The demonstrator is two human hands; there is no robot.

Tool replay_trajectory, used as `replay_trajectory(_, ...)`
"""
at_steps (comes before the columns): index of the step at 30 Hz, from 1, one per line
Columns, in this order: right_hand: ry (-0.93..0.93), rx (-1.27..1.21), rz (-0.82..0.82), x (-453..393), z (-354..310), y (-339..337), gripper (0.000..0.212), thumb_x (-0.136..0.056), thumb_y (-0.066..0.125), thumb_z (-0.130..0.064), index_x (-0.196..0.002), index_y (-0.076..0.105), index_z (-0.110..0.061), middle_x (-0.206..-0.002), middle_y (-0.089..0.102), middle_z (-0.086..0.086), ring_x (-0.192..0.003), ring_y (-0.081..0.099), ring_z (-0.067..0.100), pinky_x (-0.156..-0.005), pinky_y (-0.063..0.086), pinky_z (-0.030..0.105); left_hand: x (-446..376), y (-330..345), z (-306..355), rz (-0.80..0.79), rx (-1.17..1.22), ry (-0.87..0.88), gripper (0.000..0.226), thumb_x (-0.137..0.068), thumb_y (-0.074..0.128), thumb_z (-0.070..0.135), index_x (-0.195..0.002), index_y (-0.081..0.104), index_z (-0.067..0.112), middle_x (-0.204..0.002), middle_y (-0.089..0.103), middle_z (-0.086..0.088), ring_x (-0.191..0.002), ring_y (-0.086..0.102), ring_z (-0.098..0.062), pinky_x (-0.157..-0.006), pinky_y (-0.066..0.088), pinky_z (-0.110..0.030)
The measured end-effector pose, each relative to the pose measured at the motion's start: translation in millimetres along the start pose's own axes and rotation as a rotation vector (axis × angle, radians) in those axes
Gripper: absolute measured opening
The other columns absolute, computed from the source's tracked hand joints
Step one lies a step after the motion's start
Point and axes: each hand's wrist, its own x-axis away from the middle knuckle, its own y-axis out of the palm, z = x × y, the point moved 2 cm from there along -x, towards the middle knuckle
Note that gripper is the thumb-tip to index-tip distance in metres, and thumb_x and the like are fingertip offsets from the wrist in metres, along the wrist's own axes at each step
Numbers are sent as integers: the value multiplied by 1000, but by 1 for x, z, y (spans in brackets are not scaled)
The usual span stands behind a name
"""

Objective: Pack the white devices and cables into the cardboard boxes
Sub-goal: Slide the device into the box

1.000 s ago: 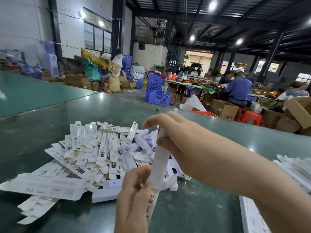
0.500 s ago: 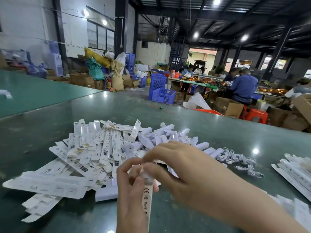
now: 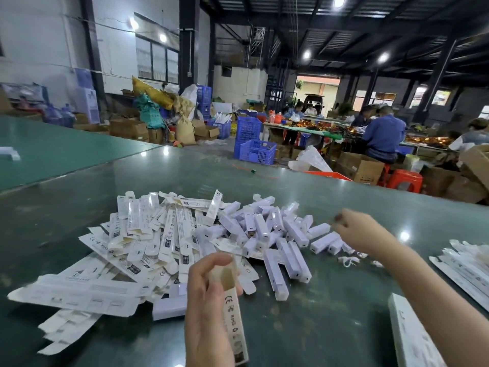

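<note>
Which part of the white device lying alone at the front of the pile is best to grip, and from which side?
Judging by its pose, grip the white device across its long sides near the middle, coming from above. It lies flat on the table, long and narrow, with bare table on both flanks.

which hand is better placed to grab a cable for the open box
The right hand: it is free and reaching out beside the white cables on the table. The left hand is occupied gripping the open box.

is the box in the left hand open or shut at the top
Open. The slim box gripped by the left hand shows a brown inner cavity at its top end, no flap across it. How far down it is filled: cannot tell.
</note>
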Motion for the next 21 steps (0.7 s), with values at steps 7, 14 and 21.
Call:
replay_trajectory(7,26,378,-289,-22,71,75,43,-93,41,-24,-136,44,-25,-141,47,3,-126,45,22,-101,36,28,-7,-2,-12,-40,2,-50,47,-49,56,39,-90,54,16,-69,61,-4,-60,45,-25,-73,31,-47)
replay_trajectory(14,21,35,-237,-18,55,77,27,-83,67,-42,-90,63,-17,-95,64,4,-91,58,18,-70,39,24,-9,-1,-15,-53,-29,-54,52,-44,54,43,-87,53,13,-79,57,-14,-61,44,-29,-71,29,-48)
replay_trajectory(21,42,-194,-166,-11,57,76,52,-69,81,-17,-116,57,-11,-107,59,4,-98,56,17,-83,43,25,-3,-5,-18,-120,-99,-56,36,-55,58,39,-90,61,27,-65,62,3,-54,46,-12,-68,31,-39)
